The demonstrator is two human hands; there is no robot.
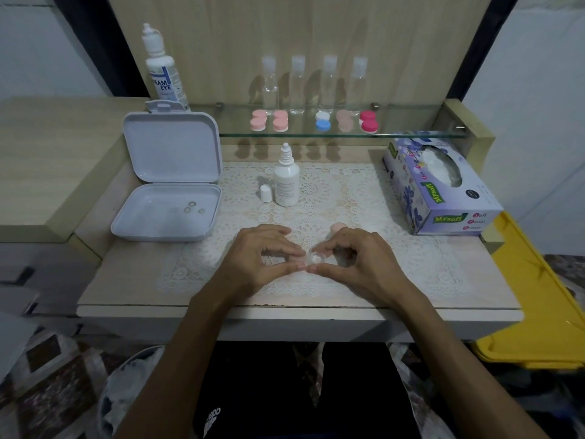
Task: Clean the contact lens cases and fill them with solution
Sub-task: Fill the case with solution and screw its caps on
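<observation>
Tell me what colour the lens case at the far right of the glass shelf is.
Hot pink caps on a white base, clearest in the head view.

Pale wood desk (133,280), glass shelf (411,133), patterned floor (57,375), white walls (538,74).

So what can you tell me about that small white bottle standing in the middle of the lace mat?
The small white bottle looks like opaque plastic, with a rounded body, a faint printed label too small to read and a narrow dropper tip. It stands upright and uncapped on the lace mat, below the glass shelf. Its white cap stands just left of it. Neither hand touches it.
</observation>
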